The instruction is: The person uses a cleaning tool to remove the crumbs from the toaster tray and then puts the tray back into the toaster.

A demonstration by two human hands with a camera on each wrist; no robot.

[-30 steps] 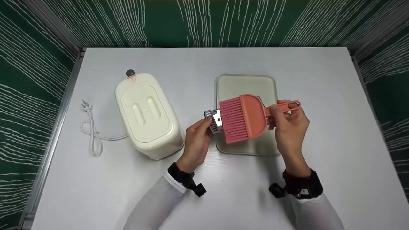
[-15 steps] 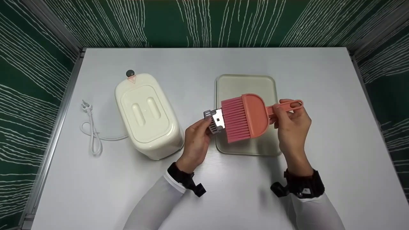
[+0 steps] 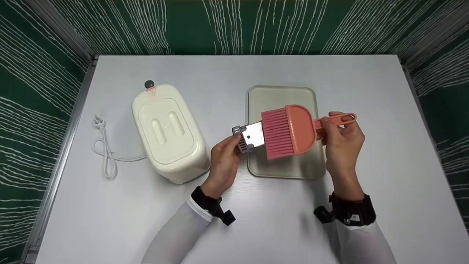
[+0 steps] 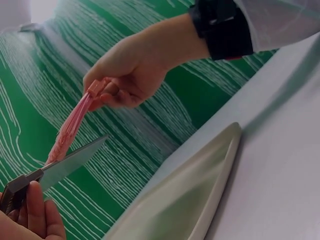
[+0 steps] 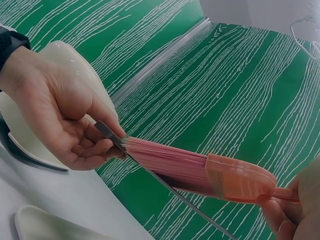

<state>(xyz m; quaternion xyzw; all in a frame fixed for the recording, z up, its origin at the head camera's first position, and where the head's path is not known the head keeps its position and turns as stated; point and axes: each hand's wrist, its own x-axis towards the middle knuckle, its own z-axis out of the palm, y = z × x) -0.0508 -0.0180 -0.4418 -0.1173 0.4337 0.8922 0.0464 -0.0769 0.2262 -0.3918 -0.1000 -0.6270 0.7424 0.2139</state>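
Observation:
My left hand [image 3: 223, 163] pinches the grey slotted end of a shiny metal crumb tray [image 3: 255, 134], held up in the air. Fingers of my right hand [image 3: 343, 154] grip the orange handle of a small brush [image 3: 302, 130] with pink bristles. Those bristles [image 5: 165, 162] lie along the upper face of the crumb tray, covering its far part in the head view. Seen from the left wrist, the metal sheet [image 4: 75, 160] sits thin and tilted beneath the brush. Below both hands lies a flat beige tray [image 3: 282, 96] on the table.
On the left stands a cream toaster [image 3: 172, 135] with a lid on top and a dark knob [image 3: 149, 84] at its far end. Its white cord with a plug [image 3: 100, 123] lies farther left. Green walls with white streaks surround the white table [image 3: 205, 80].
My right hand has drawn the brush to the right along the crumb tray, so more bare metal shows. The left hand has hardly moved.

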